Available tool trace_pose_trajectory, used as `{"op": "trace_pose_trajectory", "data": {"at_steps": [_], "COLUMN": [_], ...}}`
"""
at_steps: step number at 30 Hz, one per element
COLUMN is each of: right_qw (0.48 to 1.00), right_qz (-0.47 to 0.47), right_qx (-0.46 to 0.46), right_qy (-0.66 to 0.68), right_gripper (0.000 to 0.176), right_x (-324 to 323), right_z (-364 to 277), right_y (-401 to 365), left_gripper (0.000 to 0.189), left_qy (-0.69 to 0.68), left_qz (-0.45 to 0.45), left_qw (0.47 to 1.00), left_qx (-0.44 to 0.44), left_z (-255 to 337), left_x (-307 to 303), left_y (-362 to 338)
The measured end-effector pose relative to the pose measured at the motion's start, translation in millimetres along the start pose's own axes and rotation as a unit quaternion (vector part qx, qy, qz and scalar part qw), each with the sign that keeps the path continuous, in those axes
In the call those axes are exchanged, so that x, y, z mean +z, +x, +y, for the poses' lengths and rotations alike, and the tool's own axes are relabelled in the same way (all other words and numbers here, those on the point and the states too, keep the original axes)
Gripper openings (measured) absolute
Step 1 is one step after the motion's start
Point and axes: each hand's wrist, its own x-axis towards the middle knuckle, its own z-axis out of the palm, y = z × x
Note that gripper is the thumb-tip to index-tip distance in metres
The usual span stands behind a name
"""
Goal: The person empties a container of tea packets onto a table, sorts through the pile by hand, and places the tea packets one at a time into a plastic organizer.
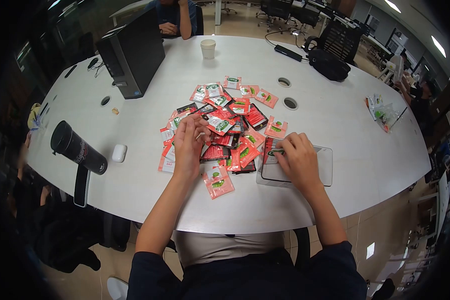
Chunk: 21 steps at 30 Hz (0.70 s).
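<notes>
A loose pile of red, pink and black tea bag sachets (239, 106) lies in the middle of the white table. My left hand (189, 137) is over the pile's left side, its fingers curled and closed on the edge of a red-and-white tea bag sachet (218, 123). To the right of the pile stands a clear plastic box (325, 165). My right hand (301, 159) reaches into it, fingers bent around sachets (271, 150) that stand at the box's left end. The palm hides part of what those fingers grip.
A black tumbler (78, 147), a phone (81, 185) and a white earbud case (119, 153) are on the left. Behind are a computer tower (132, 55), paper cups (208, 49) and a black pouch (329, 65). A person (177, 17) sits across the table.
</notes>
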Motion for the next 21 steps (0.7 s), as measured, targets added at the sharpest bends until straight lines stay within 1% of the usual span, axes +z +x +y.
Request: {"op": "trace_pose_trajectory", "data": {"at_steps": [1, 3, 4, 5, 7, 8, 9, 10, 11, 12, 13, 14, 15, 17, 18, 19, 21], "right_qw": [1.000, 1.000, 0.999, 0.999, 0.999, 0.997, 0.997, 0.997, 0.996, 0.995, 0.995, 0.995, 0.994, 0.993, 0.992, 0.992, 0.991], "right_qz": [-0.002, -0.005, -0.040, -0.041, -0.030, -0.070, -0.070, -0.078, -0.085, -0.086, -0.084, -0.089, -0.094, -0.106, -0.117, -0.118, -0.132], "right_qx": [-0.005, 0.007, 0.023, 0.013, 0.000, 0.012, 0.004, -0.002, -0.006, -0.011, -0.015, -0.017, -0.018, -0.015, -0.010, -0.013, -0.003], "right_qy": [0.005, 0.020, 0.019, 0.029, -0.028, -0.017, -0.009, -0.018, -0.028, -0.045, -0.043, -0.049, -0.056, -0.050, -0.045, -0.045, 0.001], "right_gripper": [0.027, 0.033, 0.046, 0.046, 0.062, 0.074, 0.074, 0.075, 0.075, 0.075, 0.075, 0.075, 0.075, 0.077, 0.079, 0.079, 0.082], "right_x": [-1, -3, -4, -6, -10, -7, -5, -3, -1, 5, 7, 9, 10, 8, 6, 1, -14], "right_z": [0, -1, -1, -5, -10, -8, -7, -6, -5, -2, -1, 0, 0, 0, -1, -2, -5], "right_y": [0, 0, -1, 0, 2, 2, 4, 7, 8, 8, 8, 8, 8, 8, 8, 9, 12], "left_gripper": [0.033, 0.033, 0.033, 0.033, 0.032, 0.031, 0.030, 0.024, 0.024, 0.023, 0.022, 0.026, 0.026, 0.030, 0.034, 0.034, 0.035], "left_qy": [0.002, 0.010, 0.009, 0.008, 0.012, 0.055, 0.099, 0.158, 0.163, 0.248, 0.329, 0.385, 0.386, 0.459, 0.505, 0.505, 0.542], "left_qz": [0.003, 0.021, 0.029, 0.034, 0.069, 0.072, 0.074, 0.058, 0.062, -0.001, -0.063, -0.126, -0.123, -0.220, -0.254, -0.251, -0.267], "left_qw": [1.000, 0.999, 0.999, 0.999, 0.996, 0.995, 0.992, 0.986, 0.984, 0.969, 0.941, 0.913, 0.913, 0.861, 0.824, 0.825, 0.797], "left_qx": [0.008, 0.022, 0.031, 0.039, 0.054, 0.046, 0.037, 0.014, 0.018, -0.011, -0.041, -0.048, -0.048, 0.001, 0.027, 0.027, -0.008], "left_z": [1, 7, 9, 13, 23, 29, 35, 44, 49, 52, 53, 51, 48, 41, 43, 43, 44], "left_x": [-1, -4, -9, -12, -16, -20, -23, -25, -29, -32, -37, -47, -51, -61, -63, -64, -64], "left_y": [1, 3, 7, 10, 16, 18, 20, 22, 24, 26, 30, 37, 38, 40, 38, 36, 29]}}
